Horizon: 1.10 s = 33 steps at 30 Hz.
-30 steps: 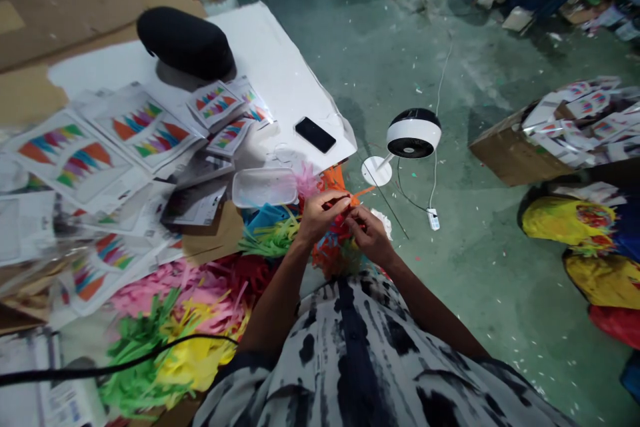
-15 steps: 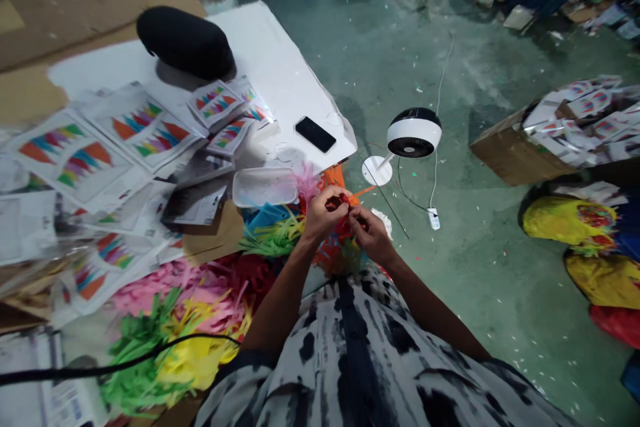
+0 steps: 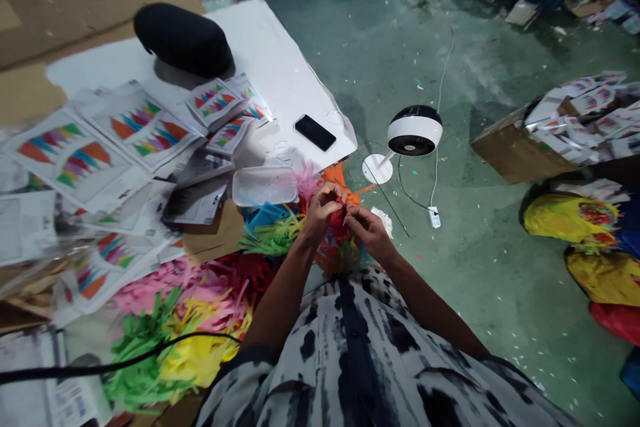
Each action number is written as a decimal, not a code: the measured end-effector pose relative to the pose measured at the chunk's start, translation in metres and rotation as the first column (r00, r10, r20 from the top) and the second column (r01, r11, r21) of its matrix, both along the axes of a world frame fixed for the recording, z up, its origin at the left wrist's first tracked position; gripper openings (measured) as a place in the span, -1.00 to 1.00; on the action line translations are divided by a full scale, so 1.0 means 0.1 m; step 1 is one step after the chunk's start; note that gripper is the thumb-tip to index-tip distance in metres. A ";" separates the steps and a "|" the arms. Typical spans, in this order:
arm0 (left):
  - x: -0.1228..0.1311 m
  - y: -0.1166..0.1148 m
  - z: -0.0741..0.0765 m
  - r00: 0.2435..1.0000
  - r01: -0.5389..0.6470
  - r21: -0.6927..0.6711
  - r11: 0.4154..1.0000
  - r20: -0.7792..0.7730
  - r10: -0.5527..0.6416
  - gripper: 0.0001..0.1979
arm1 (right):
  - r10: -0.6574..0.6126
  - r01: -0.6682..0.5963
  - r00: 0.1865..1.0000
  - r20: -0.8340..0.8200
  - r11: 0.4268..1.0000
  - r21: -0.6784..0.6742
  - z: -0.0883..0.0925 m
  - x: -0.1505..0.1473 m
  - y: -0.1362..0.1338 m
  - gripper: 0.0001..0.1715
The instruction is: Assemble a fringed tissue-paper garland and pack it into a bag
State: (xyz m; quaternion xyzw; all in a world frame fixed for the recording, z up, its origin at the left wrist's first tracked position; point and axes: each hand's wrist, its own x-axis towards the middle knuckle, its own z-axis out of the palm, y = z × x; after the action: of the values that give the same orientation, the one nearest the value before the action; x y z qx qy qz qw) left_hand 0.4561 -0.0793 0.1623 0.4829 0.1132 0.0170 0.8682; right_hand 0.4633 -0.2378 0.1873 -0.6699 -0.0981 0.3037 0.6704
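Observation:
My left hand (image 3: 318, 215) is closed, thumb and fingers pinching the top of a red paper tassel (image 3: 337, 221) in front of my body. Close on its right, my right hand (image 3: 370, 232) is closed too, its fingertips pinched at the same red piece. Exactly what lies between those fingertips is too small to make out. Below the hands, mixed orange and coloured fringe (image 3: 336, 255) hangs against my lap. Orange paper strips (image 3: 335, 176), a pink tassel (image 3: 306, 181) and green fringe (image 3: 274, 235) lie at the table edge beside my left hand.
On the white table (image 3: 270, 47) are a phone (image 3: 315, 132), a clear plastic tray (image 3: 265, 187), a black case (image 3: 184, 40) and printed packets (image 3: 133, 121). Bundles of pink strips (image 3: 175, 280) lie to my left. A white fan (image 3: 414, 130) and a packet-filled carton (image 3: 520, 147) stand on the floor.
The fingers of both hands have shifted slightly around the red tassel, and more of its red paper shows below them. My right hand has moved slightly left.

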 end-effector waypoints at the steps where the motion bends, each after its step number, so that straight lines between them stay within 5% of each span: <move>1: 0.00 0.00 -0.03 1.000 -0.003 -0.010 1.000 -0.007 0.003 -0.82 | -0.008 0.008 1.000 -0.007 1.000 0.007 0.00 0.00 0.00 -0.63; 8: 0.00 -0.02 -0.14 0.993 -0.089 0.100 0.991 -0.064 0.096 -0.88 | -0.058 0.060 0.993 0.103 0.998 -0.025 -0.04 -0.01 0.01 -0.64; 12: -0.03 -0.03 -0.13 0.990 -0.087 0.022 0.996 -0.110 0.088 -0.90 | -0.097 0.101 0.989 0.113 0.994 -0.033 -0.02 -0.01 0.03 -0.63; 17: -0.10 -0.04 -0.09 1.000 -0.003 -0.161 0.987 0.000 0.003 -0.86 | -0.080 0.083 0.994 -0.080 0.996 0.039 -0.01 -0.02 0.03 -0.59; 21: -0.11 -0.01 -0.12 0.999 0.018 -0.137 0.990 -0.030 -0.023 -0.77 | -0.030 0.045 0.985 -0.172 0.996 0.080 -0.03 -0.02 0.01 -0.59; 25: -0.08 0.00 -0.18 0.987 -0.072 -0.081 0.994 -0.149 0.060 -0.64 | 0.054 -0.052 0.998 -0.039 0.997 0.051 -0.04 0.00 0.02 -0.64; 30: -0.09 -0.01 -0.12 0.941 -0.089 -0.250 0.964 -0.340 -0.002 -0.54 | 0.065 -0.053 0.982 0.179 0.996 -0.068 -0.06 0.01 0.04 -0.70; 33: -0.13 -0.03 -0.06 0.949 -0.077 -0.307 0.949 -0.315 -0.026 -0.54 | 0.018 -0.011 0.988 0.155 0.999 -0.047 -0.07 0.02 0.05 -0.66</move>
State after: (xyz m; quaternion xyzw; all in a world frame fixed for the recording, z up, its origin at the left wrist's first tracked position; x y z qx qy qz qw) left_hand 0.4427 -0.0825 0.1558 0.3329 0.2580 -0.0673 0.9045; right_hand 0.4650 -0.2333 0.1806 -0.7060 -0.1479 0.2577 0.6428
